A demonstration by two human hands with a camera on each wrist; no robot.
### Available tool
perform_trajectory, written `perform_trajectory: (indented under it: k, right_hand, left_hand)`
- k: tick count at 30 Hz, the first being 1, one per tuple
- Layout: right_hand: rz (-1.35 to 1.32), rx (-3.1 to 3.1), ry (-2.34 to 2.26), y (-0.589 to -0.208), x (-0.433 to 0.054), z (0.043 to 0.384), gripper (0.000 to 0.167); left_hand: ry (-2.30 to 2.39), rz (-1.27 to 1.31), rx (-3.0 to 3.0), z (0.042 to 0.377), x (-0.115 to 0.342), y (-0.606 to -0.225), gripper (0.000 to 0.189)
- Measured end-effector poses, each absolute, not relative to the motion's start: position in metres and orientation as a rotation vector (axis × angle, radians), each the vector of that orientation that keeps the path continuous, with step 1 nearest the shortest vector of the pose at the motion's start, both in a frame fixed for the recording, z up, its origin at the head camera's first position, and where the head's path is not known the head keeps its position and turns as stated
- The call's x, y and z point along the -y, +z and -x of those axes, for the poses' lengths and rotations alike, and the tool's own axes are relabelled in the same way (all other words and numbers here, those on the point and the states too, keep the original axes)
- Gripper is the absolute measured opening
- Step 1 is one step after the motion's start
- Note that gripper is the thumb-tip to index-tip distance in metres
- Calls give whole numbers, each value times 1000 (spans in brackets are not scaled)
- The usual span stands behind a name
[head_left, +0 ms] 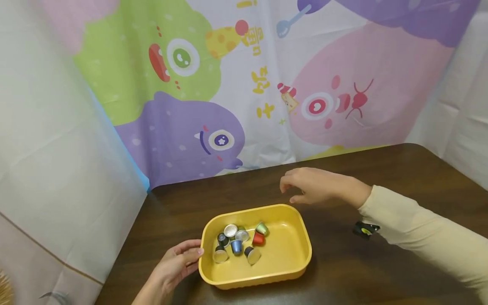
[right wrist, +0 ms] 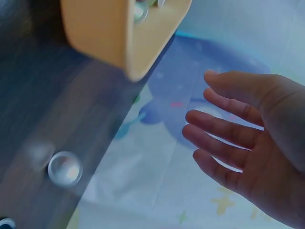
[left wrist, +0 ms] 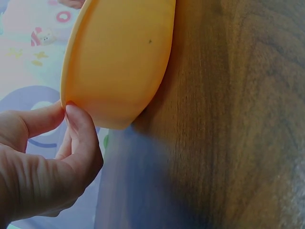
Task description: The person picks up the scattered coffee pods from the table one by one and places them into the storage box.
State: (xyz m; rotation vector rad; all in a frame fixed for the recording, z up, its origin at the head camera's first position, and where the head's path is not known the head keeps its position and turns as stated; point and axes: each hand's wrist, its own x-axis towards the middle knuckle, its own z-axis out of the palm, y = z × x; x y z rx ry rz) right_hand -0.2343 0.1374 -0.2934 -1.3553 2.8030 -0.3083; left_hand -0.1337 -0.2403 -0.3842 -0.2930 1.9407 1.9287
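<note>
A yellow plastic tub (head_left: 286,243) stands on the table, with several coffee capsules inside, mostly in its left half. Among them are a blue capsule (head_left: 236,247), a red capsule (head_left: 258,239), a green capsule (head_left: 262,229) and a black capsule with a gold lid (head_left: 253,256). My left hand (head_left: 173,264) pinches the tub's left rim between thumb and fingers, as the left wrist view also shows. Beyond the tub's far right corner, my right hand (head_left: 314,185) hovers with loosely bent, spread fingers (right wrist: 224,107), holding nothing.
In the right wrist view, a round silver-lidded capsule (right wrist: 65,169) lies on the dark wooden table (head_left: 354,267), and part of another round item (right wrist: 6,224) shows at the corner. A black item with a yellow-green patch (head_left: 366,229) is by the right sleeve. A cartoon-print cloth (head_left: 263,140) hangs behind.
</note>
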Motion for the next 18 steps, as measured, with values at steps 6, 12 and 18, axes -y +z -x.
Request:
perform_trajectory:
  k: [6, 12, 18]
  right_hand:
    - [1329, -2894, -368, -302, -167, 245, 21]
    - [1286, -2928, -447, -321, -195, 251, 23]
    - [1145, -2974, -536, -336, -215, 256, 26]
  left_hand:
    - [1932, 283, -1937, 134, 240, -383, 32]
    - [1931, 282, -1925, 133, 240, -383, 28]
    - [1932, 291, -1932, 134, 238, -383, 25]
